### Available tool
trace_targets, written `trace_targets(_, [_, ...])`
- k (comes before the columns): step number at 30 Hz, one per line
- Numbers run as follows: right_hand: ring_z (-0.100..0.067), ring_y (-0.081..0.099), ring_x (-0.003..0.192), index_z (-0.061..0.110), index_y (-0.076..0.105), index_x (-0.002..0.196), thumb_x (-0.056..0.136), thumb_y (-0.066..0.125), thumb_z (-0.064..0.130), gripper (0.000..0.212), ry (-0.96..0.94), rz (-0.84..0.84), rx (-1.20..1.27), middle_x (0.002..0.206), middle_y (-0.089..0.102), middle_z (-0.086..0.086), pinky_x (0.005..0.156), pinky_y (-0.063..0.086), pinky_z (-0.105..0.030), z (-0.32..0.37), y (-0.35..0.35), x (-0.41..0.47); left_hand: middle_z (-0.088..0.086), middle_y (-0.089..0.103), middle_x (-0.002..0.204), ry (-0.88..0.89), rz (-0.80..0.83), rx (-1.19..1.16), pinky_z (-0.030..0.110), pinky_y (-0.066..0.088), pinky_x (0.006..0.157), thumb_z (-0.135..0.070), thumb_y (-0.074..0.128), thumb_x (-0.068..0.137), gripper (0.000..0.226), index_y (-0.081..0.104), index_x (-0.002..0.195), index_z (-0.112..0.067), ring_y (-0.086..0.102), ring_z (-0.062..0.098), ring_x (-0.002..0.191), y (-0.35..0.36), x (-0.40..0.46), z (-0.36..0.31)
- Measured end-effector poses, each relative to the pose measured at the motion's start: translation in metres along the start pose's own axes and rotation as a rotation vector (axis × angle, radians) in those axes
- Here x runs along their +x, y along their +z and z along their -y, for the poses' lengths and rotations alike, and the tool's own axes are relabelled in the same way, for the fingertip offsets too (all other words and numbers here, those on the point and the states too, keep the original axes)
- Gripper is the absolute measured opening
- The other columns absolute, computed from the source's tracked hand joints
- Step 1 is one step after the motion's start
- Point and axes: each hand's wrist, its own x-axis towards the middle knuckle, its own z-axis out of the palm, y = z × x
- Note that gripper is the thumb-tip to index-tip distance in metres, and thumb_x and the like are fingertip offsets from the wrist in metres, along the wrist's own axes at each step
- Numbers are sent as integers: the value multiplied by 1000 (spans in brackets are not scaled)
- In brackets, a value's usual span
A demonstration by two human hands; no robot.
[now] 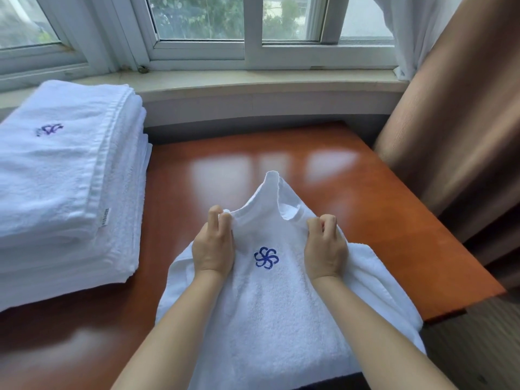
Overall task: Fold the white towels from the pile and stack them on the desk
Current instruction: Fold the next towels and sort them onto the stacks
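Several folded white terry towels (64,175) are stacked on your glossy red-brown wooden desk (197,170). Your left hand (213,243) and right hand (325,249) pinch the unfinished logo towel (270,305) at centre.

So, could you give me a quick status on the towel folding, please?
Left hand and right hand pinch the towel. Folded stack at left. Nothing in the way.

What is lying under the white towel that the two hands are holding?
The white towel lies on the reddish wooden desk, with its right edge hanging past the desk's side. Whatever may be beneath its middle is covered and cannot be seen.
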Motion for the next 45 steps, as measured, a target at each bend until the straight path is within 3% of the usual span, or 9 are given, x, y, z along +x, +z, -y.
trace_targets(4, [-29, 54, 51, 1, 60, 66, 49, 69, -21, 30, 156, 13, 12, 72, 56, -17, 42, 44, -30, -1, -5, 20, 20, 60, 83, 1, -122, 27, 30, 39, 34, 3, 52, 82, 7, 56, 82, -2, 44, 30, 35, -10, 35, -5])
trace_targets(10, [-40, 57, 76, -3, 61, 87, 85, 51, -8, 11, 394, 44, 130, 99, 55, -24, 59, 39, -40, -28, 3, 81, 18, 56, 68, -136, -118, 251, 27, 35, 43, 19, 54, 80, 19, 57, 77, 0, 43, 26, 48, -23, 90, 25])
trace_targets(13, [-44, 55, 105, -2, 59, 111, 91, 53, 4, 22, 332, 187, 47, 128, 47, -27, 85, 47, -49, -32, 19, 72, 22, 53, 127, -251, -19, 258, 43, 51, 66, 8, 54, 86, 38, 53, 122, -4, 56, 38, 100, -13, 94, 36])
trace_targets(17, [-32, 18, 143, 21, 31, 148, 97, 45, 38, 56, 301, 567, -13, 158, 15, -11, 117, 14, -42, -32, 42, 44, 5, 1, 162, -366, 358, 283, 58, 15, 115, -32, 37, 100, 64, 2, 154, -28, 3, 32, 147, 11, 70, 42])
trace_targets(21, [-21, 14, 146, 24, 26, 150, 99, 26, 52, 58, 287, 741, -24, 158, 22, -2, 118, 9, -39, -39, 50, 45, 1, -1, 162, -277, 662, 292, 55, 1, 117, -49, 17, 101, 56, 10, 153, -31, -6, 21, 149, 25, 53, 54])
trace_targets(28, [-19, 43, 124, 23, 34, 143, 92, 41, 59, 63, 168, 649, 34, 137, 46, 2, 99, 32, -33, -34, 15, 38, -1, 32, 152, -260, 502, 234, 54, 11, 116, -57, 38, 94, 65, 30, 148, -22, 24, 18, 143, 0, 43, 40])
trace_targets(35, [-18, 48, 108, 20, 57, 118, 98, 43, 21, 23, 165, 625, -175, 116, 54, 1, 87, 38, -27, -22, -19, 2, 3, 28, 153, -173, 545, 349, 40, 31, 107, -46, 51, 89, 68, 26, 147, -22, 29, 21, 138, -29, 4, 17])
trace_targets(41, [-20, 43, 120, 20, 43, 131, 96, 47, 21, 35, 204, 607, -108, 137, 41, -2, 94, 36, -30, -15, -31, 3, 6, 36, 139, -418, 536, 306, 36, 43, 90, -49, 51, 89, 66, 32, 141, -14, 39, 24, 124, -45, -21, 6])
trace_targets(45, [-23, 44, 115, 18, 51, 123, 94, 50, 27, 30, 253, 712, -134, 120, 53, -3, 93, 35, -32, -19, -30, 10, 11, 51, 119, -602, 464, 131, 38, 48, 84, -26, 58, 88, 35, 48, 116, -8, 53, 28, 107, -49, -13, 4])
